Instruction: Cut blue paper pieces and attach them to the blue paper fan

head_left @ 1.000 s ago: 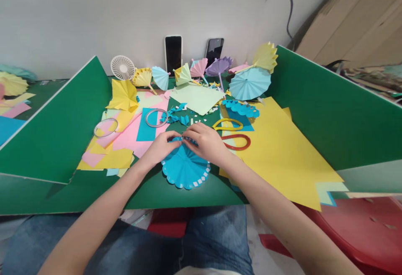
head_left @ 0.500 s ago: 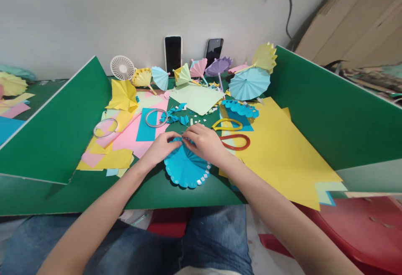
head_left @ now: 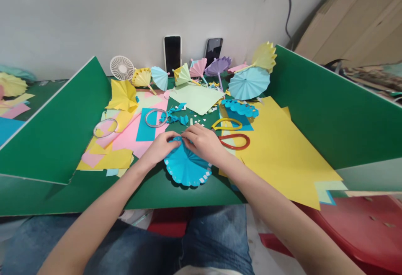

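A round, pleated blue paper fan (head_left: 187, 166) with a scalloped rim lies near the front edge of the green table. Small white pieces sit along its lower right rim. My left hand (head_left: 163, 146) pinches the far edge of the fan between thumb and fingers. Close against it, my right hand (head_left: 202, 142) is closed on the same far edge, its fingertips partly hidden. Just right of that hand lie scissors with one yellow handle (head_left: 228, 124) and one red handle (head_left: 235, 142); their blades are mostly covered.
Tape rings (head_left: 156, 118) lie on coloured paper at left. A large yellow sheet (head_left: 282, 158) covers the right side. Several small paper umbrellas (head_left: 249, 83), a white fan (head_left: 122, 68) and two phones (head_left: 172, 53) stand at the back. Green panels (head_left: 59, 120) wall both sides.
Both hands stay at the fan's far edge with almost the same grip. The fan has turned or tilted very slightly, its near rim a little higher in view.
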`<action>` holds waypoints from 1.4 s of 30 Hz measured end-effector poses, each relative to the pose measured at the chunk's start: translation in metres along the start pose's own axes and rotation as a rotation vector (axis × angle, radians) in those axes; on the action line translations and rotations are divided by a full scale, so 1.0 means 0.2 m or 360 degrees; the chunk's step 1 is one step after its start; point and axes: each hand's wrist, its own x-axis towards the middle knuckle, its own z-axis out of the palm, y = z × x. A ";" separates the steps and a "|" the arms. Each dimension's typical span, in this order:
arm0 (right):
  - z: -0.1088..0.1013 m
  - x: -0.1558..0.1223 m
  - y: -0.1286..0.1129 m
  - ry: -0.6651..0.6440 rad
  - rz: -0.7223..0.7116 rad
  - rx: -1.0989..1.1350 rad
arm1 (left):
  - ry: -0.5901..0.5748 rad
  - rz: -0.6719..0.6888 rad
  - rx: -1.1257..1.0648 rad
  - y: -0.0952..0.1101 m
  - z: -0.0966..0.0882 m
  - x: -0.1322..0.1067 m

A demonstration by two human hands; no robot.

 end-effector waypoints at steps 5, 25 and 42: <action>0.00 -0.01 0.02 0.0011 0.0042 0.0189 | 0.0023 0.0010 -0.0017 0.01 0.00 0.00; 0.01 0.00 0.06 0.0268 0.0637 0.0310 | -0.0021 0.0015 0.0028 0.03 -0.01 -0.01; -0.03 -0.01 0.01 0.0125 0.0172 0.0465 | -0.0021 0.0106 0.0034 0.02 0.00 0.00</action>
